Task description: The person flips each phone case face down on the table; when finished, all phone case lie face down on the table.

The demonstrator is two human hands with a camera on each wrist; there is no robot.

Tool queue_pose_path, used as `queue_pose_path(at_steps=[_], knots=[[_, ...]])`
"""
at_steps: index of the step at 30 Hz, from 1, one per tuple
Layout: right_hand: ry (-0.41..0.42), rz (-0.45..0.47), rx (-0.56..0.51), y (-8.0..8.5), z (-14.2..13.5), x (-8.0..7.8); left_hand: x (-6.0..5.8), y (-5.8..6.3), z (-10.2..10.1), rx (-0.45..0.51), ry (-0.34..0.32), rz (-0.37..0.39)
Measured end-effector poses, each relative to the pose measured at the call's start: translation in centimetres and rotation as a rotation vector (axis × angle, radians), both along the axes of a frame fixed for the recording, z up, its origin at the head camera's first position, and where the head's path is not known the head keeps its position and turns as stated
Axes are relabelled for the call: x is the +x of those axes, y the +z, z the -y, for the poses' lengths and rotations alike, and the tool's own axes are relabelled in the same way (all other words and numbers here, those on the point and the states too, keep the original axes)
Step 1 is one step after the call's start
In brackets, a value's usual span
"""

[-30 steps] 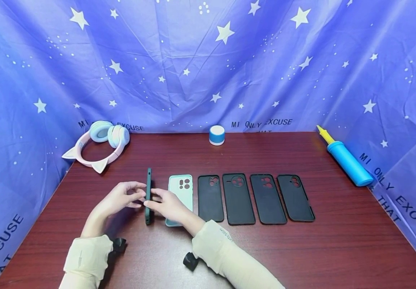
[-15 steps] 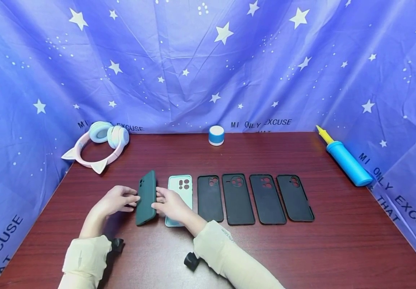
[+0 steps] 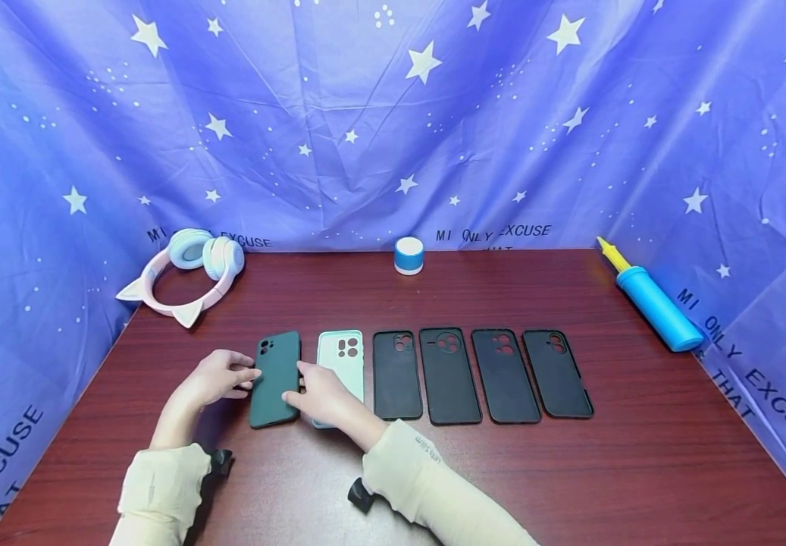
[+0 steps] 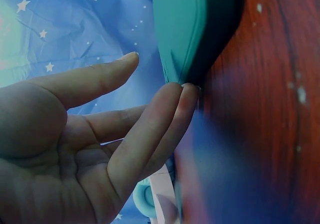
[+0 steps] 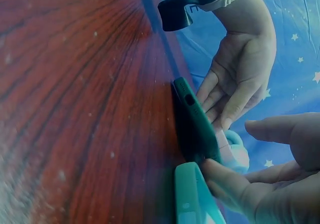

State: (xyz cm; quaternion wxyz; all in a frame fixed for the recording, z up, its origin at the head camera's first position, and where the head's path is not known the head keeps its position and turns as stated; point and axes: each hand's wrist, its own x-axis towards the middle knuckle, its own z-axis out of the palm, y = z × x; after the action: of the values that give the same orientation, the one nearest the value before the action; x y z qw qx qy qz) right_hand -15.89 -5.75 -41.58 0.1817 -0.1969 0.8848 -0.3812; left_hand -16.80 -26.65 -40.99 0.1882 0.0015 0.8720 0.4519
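A dark green phone case (image 3: 275, 383), back side up with its camera cutouts at the far left corner, lies close to the tabletop; whether it is fully down I cannot tell. At its left edge, my left hand (image 3: 218, 377) touches it with extended fingertips, and the left wrist view shows the thumb (image 4: 105, 79) apart from it. My right hand (image 3: 327, 394) has its fingertips at the opposite edge; in the right wrist view its thumb (image 5: 272, 128) stands clear of the case. Under my right hand, a mint phone case (image 3: 339, 356) lies with its inside up, partly hidden.
Right of the mint case, several black phone cases (image 3: 450, 379) lie in a row, insides up. Cat-ear headphones (image 3: 188, 277) sit at the back left. A small blue-and-white cylinder (image 3: 409, 256) stands at the back edge, and a blue hand pump (image 3: 659, 307) lies far right.
The green case has turned from standing on its long edge to lying nearly flat, back up. My right hand has let go its pinch and shifted slightly right; my left hand has moved slightly left.
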Motion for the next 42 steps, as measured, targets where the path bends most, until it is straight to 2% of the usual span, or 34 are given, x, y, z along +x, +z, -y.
queue_pose_path(at_steps=[7, 10, 15, 20, 22, 27, 34, 38, 42], knots=[[0.011, -0.037, 0.048, 0.6, -0.2, 0.4, 0.1, 0.1, -0.2, -0.025, 0.019, -0.01], [0.001, -0.035, 0.007, 0.8, -0.7, 0.4, 0.3, 0.6, -0.7, -0.06, 0.035, -0.048], [-0.052, -0.028, -0.068, 1.2, -2.4, 0.1, 0.4, 1.3, -2.2, -0.104, 0.066, -0.152], [-0.104, -0.054, -0.15, 1.2, -4.4, -0.1, 0.4, 1.4, -4.0, -0.113, 0.066, -0.241], [-0.118, -0.059, -0.188, 1.2, -5.1, -0.3, 0.3, 1.3, -4.6, -0.104, 0.065, -0.253], [-0.164, -0.074, -0.209, 0.9, -6.9, -0.5, 0.0, 0.8, -6.2, -0.083, 0.055, -0.234], [-0.219, 0.004, -0.217, 0.4, -8.5, -0.6, -0.6, 0.1, -7.8, -0.115, 0.006, -0.204], [-0.225, 0.039, -0.211, 0.3, -8.8, -0.5, -0.8, -0.1, -8.6, -0.128, -0.005, -0.168], [-0.218, 0.033, -0.181, 0.1, -9.0, -0.4, -0.8, -0.1, -9.2, -0.151, -0.01, -0.122]])
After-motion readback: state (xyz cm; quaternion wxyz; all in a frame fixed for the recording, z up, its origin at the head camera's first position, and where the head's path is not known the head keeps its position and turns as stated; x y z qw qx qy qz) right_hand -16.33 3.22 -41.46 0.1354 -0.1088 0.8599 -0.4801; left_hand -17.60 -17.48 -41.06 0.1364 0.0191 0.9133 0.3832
